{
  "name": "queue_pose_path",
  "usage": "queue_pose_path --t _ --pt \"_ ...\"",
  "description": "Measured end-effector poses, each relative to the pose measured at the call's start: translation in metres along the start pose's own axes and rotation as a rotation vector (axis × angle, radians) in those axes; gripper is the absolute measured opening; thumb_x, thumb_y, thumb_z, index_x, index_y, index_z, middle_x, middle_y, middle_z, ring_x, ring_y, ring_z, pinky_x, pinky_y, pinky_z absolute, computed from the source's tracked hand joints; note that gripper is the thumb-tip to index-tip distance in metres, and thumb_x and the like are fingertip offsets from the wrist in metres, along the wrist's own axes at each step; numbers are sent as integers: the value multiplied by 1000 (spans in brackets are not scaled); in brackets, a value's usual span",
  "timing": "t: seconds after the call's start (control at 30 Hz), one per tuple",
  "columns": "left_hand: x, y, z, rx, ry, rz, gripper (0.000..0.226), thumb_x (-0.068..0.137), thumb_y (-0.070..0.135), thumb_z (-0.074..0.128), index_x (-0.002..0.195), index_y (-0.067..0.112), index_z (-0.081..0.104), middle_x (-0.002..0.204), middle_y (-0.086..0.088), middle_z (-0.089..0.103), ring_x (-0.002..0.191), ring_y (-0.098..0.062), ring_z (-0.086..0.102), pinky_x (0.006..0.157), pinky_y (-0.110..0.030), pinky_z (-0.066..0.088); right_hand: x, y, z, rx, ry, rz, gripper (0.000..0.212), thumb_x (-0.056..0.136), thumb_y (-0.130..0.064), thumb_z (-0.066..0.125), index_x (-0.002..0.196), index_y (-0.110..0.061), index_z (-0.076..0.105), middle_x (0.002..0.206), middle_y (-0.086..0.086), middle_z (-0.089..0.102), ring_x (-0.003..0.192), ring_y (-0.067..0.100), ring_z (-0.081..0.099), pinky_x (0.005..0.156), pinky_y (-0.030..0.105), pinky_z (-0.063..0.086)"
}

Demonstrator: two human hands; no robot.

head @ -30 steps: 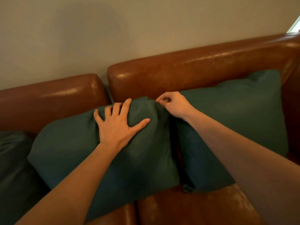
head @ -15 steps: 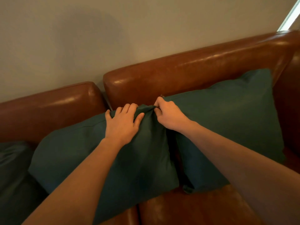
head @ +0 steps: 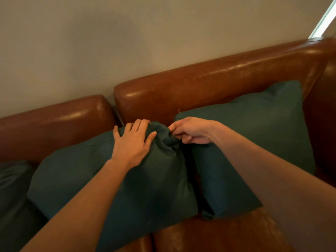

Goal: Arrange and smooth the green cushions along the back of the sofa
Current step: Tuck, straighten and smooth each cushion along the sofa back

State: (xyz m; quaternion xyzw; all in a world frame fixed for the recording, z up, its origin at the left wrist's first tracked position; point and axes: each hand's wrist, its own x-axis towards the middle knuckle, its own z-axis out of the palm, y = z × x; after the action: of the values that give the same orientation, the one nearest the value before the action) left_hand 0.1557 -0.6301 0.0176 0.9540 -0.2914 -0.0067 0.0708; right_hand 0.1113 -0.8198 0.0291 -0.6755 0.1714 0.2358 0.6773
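Head view: left hand [head: 132,142] laid over the top right corner of the middle cushion [head: 112,179], fingers bent over the edge and gripping a bunched fold. Right hand [head: 192,130] just beside it, pinching the same puckered corner between thumb and fingertips. Between the two grips, cloth gathered into creases. Below them, the cushion leaning on the sofa back [head: 218,80], its lower edge on the seat. Right of the pinch, touching or nearly so, a second cushion [head: 254,142] propped upright in the sofa's corner. Far left of the left hand, a third dark cushion [head: 12,188], mostly out of frame.

Likely step: tugging the corner square and plumping it. Risks from here: pulling too hard on the pinched cloth, leaving the corner drawn into a point instead of filled; lifting from one corner only, tipping the cushion forward off the back; dragging rightward, crowding or knocking over the neighbour. Creases near the grip likely to stay without a flat-palm pass afterwards.
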Motion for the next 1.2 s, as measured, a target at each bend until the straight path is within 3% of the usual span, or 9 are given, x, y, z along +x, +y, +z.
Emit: queue_pose_path --t 0.1,0.27,0.37,0.43,0.53,0.77,0.87,1.07,1.2 --pt "0 0 0 -6 -7 13 38 97 48 28 131 31 34 134 12 40 128 -15 35 110 -60 17 10 3 13 -87 18 0 17 92 4 48 90 -12 55 74 4 50 35 1 38 33 14 24" --pt "2 -2 1 7 -14 12 37 98 44 26 131 29 33 134 10 40 128 -17 36 109 -59 19 27 -3 29 -344 118 -74 34 83 0 60 114 -14 60 93 9 61 76 21 51 52 28 38" --pt "1 -2 5 10 -6 -10 38 99 44 25 132 29 33 132 8 42 124 -17 39 109 -57 20 24 -8 21 -473 329 -202 29 86 -1 55 112 -10 65 96 6 65 95 23 61 77 33 50" --pt "-2 0 8 35 5 -13 39 99 45 24 133 29 33 129 8 44 122 -17 41 110 -55 21 16 -9 8 -598 500 -277 23 91 -8 54 106 -16 68 102 4 64 100 22 59 82 31 49" --pt "-5 2 10 67 22 -4 39 99 45 22 133 28 32 129 8 43 120 -16 42 109 -53 22 7 -8 -1 -824 552 -373 17 96 -15 50 105 -20 64 110 4 55 101 25 52 88 42 46" --pt "-9 -4 6 26 38 -13 40 98 47 24 133 29 33 129 9 44 120 -15 42 110 -51 21 1 -10 -7 -889 484 -537 17 96 -9 49 107 -13 60 108 2 48 108 24 48 88 31 39" --pt "-12 -6 3 35 52 -27 41 98 47 25 133 27 34 131 8 45 120 -16 42 108 -49 22 -2 -18 -6 -927 418 -571 22 96 -7 46 107 -14 64 111 6 50 104 27 51 91 38 42" --pt "-16 -13 -2 25 48 -33 40 98 47 25 131 27 34 131 9 45 119 -15 43 109 -48 21 -4 -12 6 -718 457 -609 35 97 -2 44 127 -16 55 119 5 54 109 18 51 88 22 40" --pt "-16 -23 -8 -14 48 -49 38 99 45 26 131 27 35 131 8 46 119 -16 43 109 -49 21 2 -8 9 -514 518 -542 28 92 -23 60 117 -12 54 113 4 50 97 14 51 83 24 43"
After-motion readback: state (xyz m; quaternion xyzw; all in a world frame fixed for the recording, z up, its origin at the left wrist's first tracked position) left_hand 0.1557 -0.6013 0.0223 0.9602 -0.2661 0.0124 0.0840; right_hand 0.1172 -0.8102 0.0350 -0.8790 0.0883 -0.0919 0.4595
